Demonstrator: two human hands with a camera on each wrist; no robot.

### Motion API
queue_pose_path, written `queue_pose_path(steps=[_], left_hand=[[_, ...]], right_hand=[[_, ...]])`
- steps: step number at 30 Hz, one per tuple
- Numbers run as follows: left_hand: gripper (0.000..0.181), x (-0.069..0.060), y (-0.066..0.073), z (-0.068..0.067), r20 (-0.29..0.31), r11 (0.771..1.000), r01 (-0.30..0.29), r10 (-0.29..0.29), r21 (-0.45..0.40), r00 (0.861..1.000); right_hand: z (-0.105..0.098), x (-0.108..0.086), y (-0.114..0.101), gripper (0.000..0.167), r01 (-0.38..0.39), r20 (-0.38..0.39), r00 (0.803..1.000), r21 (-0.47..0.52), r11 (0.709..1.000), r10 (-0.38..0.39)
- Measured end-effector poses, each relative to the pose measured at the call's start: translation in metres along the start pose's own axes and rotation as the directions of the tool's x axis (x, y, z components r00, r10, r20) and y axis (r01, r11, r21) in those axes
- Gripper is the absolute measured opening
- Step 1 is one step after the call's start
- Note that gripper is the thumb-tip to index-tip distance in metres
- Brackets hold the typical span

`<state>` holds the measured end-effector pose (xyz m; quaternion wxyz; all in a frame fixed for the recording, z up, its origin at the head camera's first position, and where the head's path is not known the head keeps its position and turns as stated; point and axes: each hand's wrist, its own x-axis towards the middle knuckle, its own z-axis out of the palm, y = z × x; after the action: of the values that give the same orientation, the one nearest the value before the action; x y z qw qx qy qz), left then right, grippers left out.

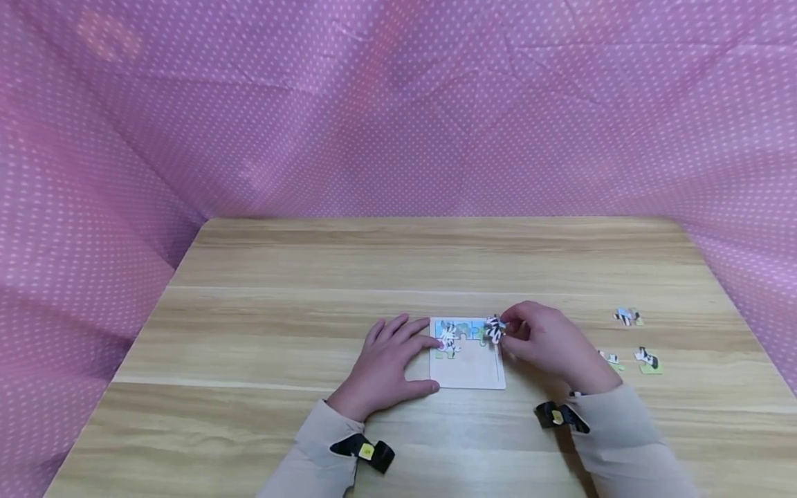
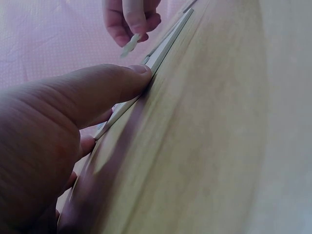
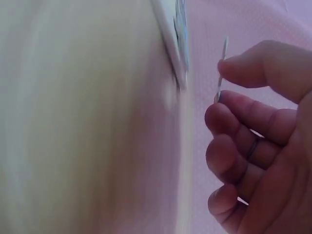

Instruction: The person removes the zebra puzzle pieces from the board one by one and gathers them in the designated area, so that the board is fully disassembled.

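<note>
A white puzzle board [image 1: 476,373] lies on the table, with zebra-patterned jigsaw pieces [image 1: 447,339] set along its upper and left parts. My right hand [image 1: 553,344] pinches a black-and-white striped puzzle piece [image 1: 495,330] between thumb and fingers over the board's upper right corner. In the right wrist view that piece [image 3: 222,73] appears edge-on, held above the board. My left hand [image 1: 392,360] rests at the board's left side with fingers spread; its thumb [image 2: 136,73] touches the board's edge in the left wrist view. Some of its other fingers are hidden there.
Loose puzzle pieces lie on the wooden table [image 1: 280,325] to the right: one [image 1: 629,317] farther back, another [image 1: 649,361] nearer, and a third [image 1: 613,360] partly hidden by the right hand. A pink dotted cloth [image 1: 436,124] hangs behind and at both sides.
</note>
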<state>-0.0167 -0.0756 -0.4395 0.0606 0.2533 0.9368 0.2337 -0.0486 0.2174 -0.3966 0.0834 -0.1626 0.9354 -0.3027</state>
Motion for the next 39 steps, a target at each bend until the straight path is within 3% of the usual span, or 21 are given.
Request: queue_pose_path(steps=[10,19,28,39], left_hand=[[0.061,0.0,-0.004,0.002,-0.007,1.0,-0.004,0.004,0.001,1.0],[0.06,0.0,-0.002,0.001,-0.01,1.0,-0.012,0.011,-0.014,1.0],[0.06,-0.001,0.0,0.0,-0.005,1.0,-0.007,0.007,-0.008,1.0],[0.061,-0.001,0.0,0.001,-0.004,1.0,-0.009,0.009,-0.001,1.0]], right_hand=[[0.02,0.003,-0.024,0.028,0.018,0.074,0.997,-0.017,1.0,-0.017],[0.029,0.005,-0.036,0.028,0.038,0.093,0.995,-0.067,0.997,-0.031],[0.033,0.005,-0.036,0.029,0.036,0.09,0.996,-0.096,0.995,-0.027],[0.042,0.007,-0.038,0.023,0.117,0.063,0.992,-0.14,0.983,-0.109]])
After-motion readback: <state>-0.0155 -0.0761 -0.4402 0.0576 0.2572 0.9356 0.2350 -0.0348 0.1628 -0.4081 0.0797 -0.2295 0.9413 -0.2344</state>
